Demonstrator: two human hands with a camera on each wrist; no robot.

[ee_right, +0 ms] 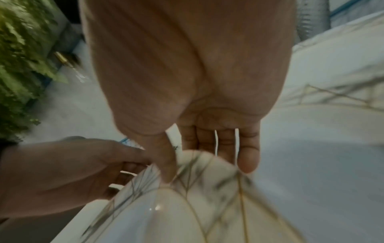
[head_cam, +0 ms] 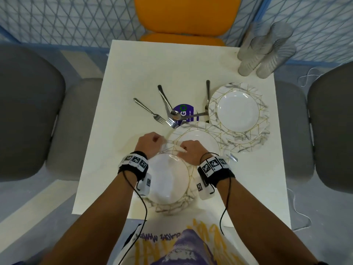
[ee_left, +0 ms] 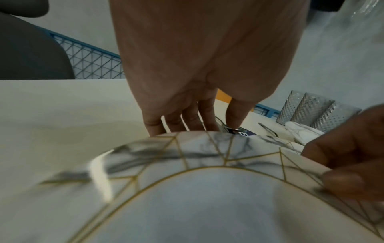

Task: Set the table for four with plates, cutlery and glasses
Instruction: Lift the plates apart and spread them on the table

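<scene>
A square cream-white table (head_cam: pixel 133 77) carries everything, with grey padded chairs (head_cam: pixel 28 111) at its left and right sides and an orange chair (head_cam: pixel 187 14) at the far end. At the near edge, both hands lift a round marble-patterned plate with gold lines (head_cam: pixel 168 180); its far rim is raised and its near rim sits low over the table edge. The left hand (head_cam: pixel 148 143) grips the far rim with fingers curled under it, and the right hand (head_cam: pixel 192 151) pinches the same rim just beside it, thumb on top and fingers beneath. Just beyond the hands lies a second matching plate (head_cam: pixel 200 134), partly overlapped at its right by a stack of matching plates (head_cam: pixel 238 111). Four clear textured drinking glasses (head_cam: pixel 265 52) stand clustered at the far right corner. Steel forks and spoons (head_cam: pixel 166 111) lie loosely fanned near the table's middle, some crossing a round purple sticker (head_cam: pixel 186 111), and one more piece of cutlery (head_cam: pixel 207 96) lies along the stack's left edge.
</scene>
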